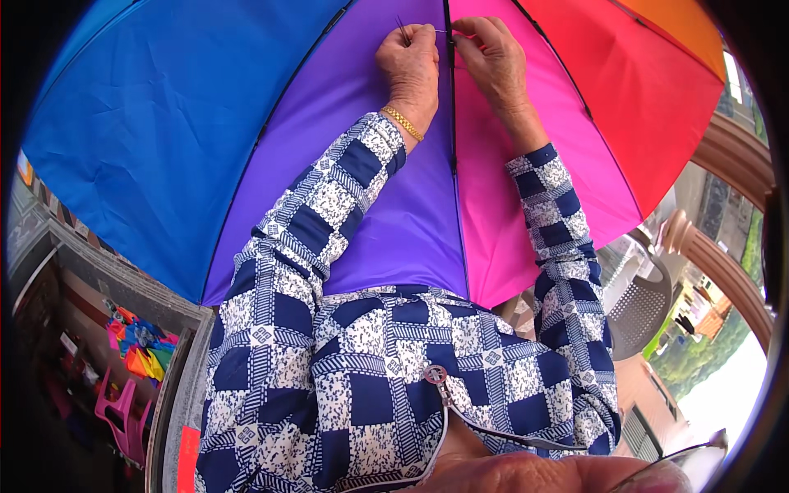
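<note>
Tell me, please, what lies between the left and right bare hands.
Between the left hand and right hand, the head view shows a thin black umbrella rib and a fine pale thread.

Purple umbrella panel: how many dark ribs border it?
2: the left rib, against the blue panel; the right rib, against the pink panel, beside the right hand. Both leave view at the top.
</note>
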A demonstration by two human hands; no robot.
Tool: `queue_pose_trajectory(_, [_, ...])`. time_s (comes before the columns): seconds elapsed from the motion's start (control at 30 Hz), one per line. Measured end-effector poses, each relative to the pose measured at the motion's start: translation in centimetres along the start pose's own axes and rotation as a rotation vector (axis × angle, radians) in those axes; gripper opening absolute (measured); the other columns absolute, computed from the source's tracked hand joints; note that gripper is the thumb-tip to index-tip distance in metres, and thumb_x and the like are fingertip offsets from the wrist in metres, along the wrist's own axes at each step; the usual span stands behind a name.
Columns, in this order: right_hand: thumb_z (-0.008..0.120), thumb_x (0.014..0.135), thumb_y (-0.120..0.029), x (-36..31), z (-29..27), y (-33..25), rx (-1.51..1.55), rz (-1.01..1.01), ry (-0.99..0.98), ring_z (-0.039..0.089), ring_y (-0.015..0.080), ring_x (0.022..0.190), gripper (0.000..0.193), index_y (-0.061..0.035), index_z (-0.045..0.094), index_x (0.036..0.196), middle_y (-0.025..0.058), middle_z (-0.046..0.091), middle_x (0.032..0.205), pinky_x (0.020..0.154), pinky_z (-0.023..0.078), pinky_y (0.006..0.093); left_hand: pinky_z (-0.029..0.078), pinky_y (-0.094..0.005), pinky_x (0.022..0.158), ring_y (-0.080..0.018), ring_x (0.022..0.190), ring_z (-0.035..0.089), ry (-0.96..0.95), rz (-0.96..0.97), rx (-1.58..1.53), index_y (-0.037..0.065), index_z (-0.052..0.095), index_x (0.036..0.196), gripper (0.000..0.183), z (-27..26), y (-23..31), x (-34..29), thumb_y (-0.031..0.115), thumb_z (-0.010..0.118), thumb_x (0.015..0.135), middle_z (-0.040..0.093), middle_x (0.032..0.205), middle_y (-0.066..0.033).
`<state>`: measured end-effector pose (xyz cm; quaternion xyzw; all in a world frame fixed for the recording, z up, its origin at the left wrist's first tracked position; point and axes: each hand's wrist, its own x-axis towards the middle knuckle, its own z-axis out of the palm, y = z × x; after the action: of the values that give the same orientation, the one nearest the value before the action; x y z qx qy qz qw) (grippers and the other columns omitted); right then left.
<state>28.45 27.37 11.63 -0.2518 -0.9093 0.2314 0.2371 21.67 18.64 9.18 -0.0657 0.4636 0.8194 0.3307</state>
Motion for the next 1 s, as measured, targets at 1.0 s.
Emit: queue_pose_trajectory(1.0, [0.06, 0.089, -0.013, 0.1, -9.5, 3.0, 0.794, 0.384, 0.299, 0.063, 0.0218, 0.071, 0.013, -0.0006, 0.064, 0.09, 0.0054, 0.06, 0.07, 0.065, 0.052, 0.0363, 0.034, -0.0218, 0.037, -0.0068, 0.04, 0.043, -0.044, -0.029, 0.248, 0.003, 0.057, 0.082, 0.007, -0.9, 0.4, -0.4, 0.009, 0.058, 0.085, 0.06, 0.064, -0.0064])
